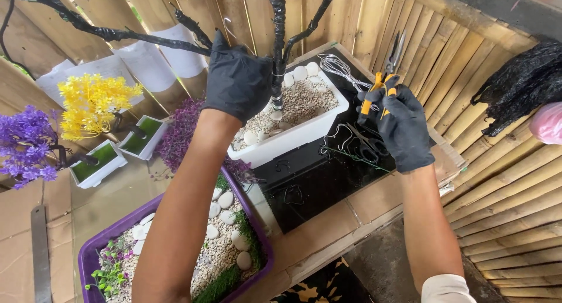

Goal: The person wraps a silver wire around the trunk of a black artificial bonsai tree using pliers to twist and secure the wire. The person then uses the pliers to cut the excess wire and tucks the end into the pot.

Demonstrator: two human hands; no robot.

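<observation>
Black-wrapped trunk [277, 57] stands planted in white planter [304, 130]; branches bare. Left hand [237, 78] seemingly cupped on a branch—right hand [401, 124], at 3 o'clock, clamps pliers [383, 83].

black taped trunk [277, 51] upright, orange-handled pliers [383, 75] raised

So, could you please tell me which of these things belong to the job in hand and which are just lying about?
In hand:
- left hand on the black wrapped tree
- right hand holding orange-handled pliers
- white planter with pebbles
- wire coil

Lying about:
- purple tray
- yellow flowers
- purple flowers
- scissors
</observation>
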